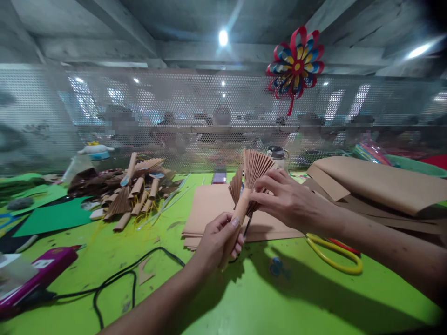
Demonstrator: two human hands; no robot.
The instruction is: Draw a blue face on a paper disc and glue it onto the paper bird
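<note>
My left hand (223,237) is wrapped round a rolled brown paper tube (240,209), held upright at a slant over the table. At the tube's upper end spreads a pleated brown paper fan (256,167), with a smaller pleated wing on its left. My right hand (279,195) has its fingers closed on the fan's right side, near the tube's top. What lies under those fingertips is partly hidden. Behind and below the hands lies a stack of brown paper sheets (206,207).
Finished-looking fans and tubes (139,190) are piled at left, near green sheets (52,216). A purple device (42,279) trails a black cable (115,279). Yellow-handled scissors (335,260) lie at right, below large brown paper (377,181). A bottle (279,158) stands behind.
</note>
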